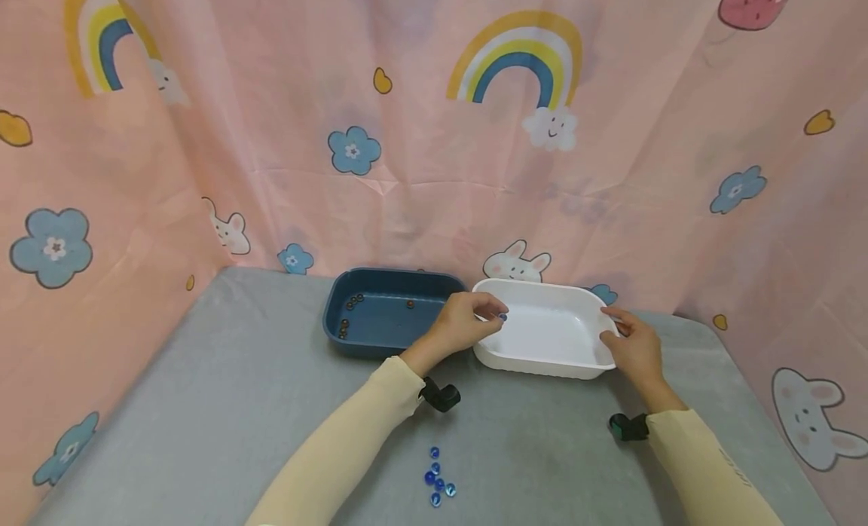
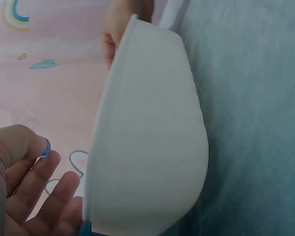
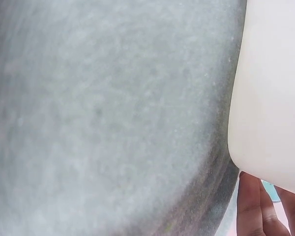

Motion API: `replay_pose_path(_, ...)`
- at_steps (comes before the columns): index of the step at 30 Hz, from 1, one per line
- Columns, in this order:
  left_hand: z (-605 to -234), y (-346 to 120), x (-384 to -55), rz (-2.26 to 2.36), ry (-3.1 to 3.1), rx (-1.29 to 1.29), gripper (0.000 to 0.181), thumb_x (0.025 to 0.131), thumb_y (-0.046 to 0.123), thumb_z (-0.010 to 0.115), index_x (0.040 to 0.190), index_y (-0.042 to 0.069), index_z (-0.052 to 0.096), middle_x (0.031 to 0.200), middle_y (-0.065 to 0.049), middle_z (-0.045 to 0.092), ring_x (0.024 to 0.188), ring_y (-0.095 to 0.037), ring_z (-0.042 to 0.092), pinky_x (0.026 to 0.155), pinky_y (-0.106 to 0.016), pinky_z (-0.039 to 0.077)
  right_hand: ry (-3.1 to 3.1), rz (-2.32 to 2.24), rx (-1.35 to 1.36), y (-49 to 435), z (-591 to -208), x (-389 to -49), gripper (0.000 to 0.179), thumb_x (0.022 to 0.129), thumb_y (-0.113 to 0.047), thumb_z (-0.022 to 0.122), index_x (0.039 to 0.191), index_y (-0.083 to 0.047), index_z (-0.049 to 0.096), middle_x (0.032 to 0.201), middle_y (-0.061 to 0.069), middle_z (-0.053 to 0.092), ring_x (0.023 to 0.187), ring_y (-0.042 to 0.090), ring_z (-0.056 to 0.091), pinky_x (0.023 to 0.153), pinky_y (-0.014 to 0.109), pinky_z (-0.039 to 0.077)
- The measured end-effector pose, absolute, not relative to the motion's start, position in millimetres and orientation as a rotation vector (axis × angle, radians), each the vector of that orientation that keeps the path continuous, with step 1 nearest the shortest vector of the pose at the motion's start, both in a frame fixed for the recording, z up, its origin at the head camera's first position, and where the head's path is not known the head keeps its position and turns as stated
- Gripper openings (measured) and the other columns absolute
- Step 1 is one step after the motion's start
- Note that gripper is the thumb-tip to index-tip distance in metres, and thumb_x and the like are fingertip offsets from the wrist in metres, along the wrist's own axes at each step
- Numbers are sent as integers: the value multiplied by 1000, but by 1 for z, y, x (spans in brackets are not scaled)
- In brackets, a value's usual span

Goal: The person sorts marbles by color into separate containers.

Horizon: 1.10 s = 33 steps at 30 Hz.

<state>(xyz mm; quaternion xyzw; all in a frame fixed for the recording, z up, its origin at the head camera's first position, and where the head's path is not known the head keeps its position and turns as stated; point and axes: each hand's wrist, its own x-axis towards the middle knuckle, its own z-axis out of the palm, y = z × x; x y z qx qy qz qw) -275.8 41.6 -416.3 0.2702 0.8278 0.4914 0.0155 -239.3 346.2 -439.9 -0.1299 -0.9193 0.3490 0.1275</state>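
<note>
My left hand (image 1: 461, 324) pinches a blue glass marble (image 2: 47, 148) between thumb and fingertip, above the left end of a white tray (image 1: 549, 328). In the left wrist view the marble shows just over the level of the tray's rim, with the other fingers loosely bent. At the tray's opposite end, my right hand (image 1: 637, 353) holds the rim, thumb on the near side and fingers further back. The right wrist view has those fingers (image 3: 250, 206) against the tray's outer end wall. No marble shows inside the white tray.
Left of the white tray stands a dark blue tray (image 1: 396, 347) with several brownish marbles (image 1: 343, 330) in it. Several blue marbles (image 1: 439, 484) lie in a cluster on the grey cloth (image 1: 536, 451) nearer me. A patterned pink curtain (image 1: 420, 224) hangs behind the trays.
</note>
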Motion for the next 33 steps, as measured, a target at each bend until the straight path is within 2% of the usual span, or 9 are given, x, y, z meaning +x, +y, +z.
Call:
replay_pose_path(3, -416, 42, -283, 1487, 2570, 893, 18, 85, 13, 68, 103, 10, 74, 96, -2, 73, 89, -14, 67, 73, -19, 51, -2671, 1008, -367, 346, -440, -240, 46, 85, -7, 57, 131, -1, 58, 123, 29, 60, 114, 40, 61, 69, 16, 49)
replay_pose_path(7, -415, 43, -293, 1399, 2593, 928, 18, 86, 15, 69, 103, 12, 73, 96, 0, 73, 91, -12, 65, 76, -19, 50, -2671, 1005, -357, 345, -442, -241, 45, 86, -6, 57, 131, -1, 58, 123, 29, 60, 113, 40, 61, 78, 34, 55)
replay_pose_path(9, -415, 44, -296, 1351, 2613, 929, 17, 86, 17, 69, 103, 15, 73, 96, 3, 72, 91, -9, 63, 77, -19, 50, -2674, 1011, -359, 344, -442, -242, 45, 86, -6, 57, 131, -1, 58, 124, 29, 60, 114, 41, 60, 84, 47, 53)
replay_pose_path(12, -416, 46, -300, 1293, 2633, 919, 17, 87, 21, 69, 103, 18, 73, 98, 5, 72, 93, -7, 62, 79, -20, 50, -2678, 1027, -370, 342, -442, -243, 45, 87, -6, 56, 132, -1, 57, 125, 30, 59, 115, 42, 59, 89, 51, 51)
replay_pose_path(19, -422, 54, -305, 1210, 2678, 842, 15, 86, 25, 71, 101, 23, 73, 97, 9, 71, 93, -5, 62, 80, -22, 49, -2696, 1048, -406, 342, -442, -245, 46, 88, -6, 55, 133, -1, 55, 131, 30, 55, 118, 43, 57, 93, 52, 48)
replay_pose_path(33, -428, 76, -305, 894, 2875, 781, 12, 86, 36, 69, 98, 36, 73, 91, 22, 71, 84, 3, 58, 73, -22, 40, -2761, 1056, -413, 348, -441, -243, 49, 89, -8, 56, 137, -2, 52, 136, 31, 49, 122, 46, 52, 94, 54, 47)
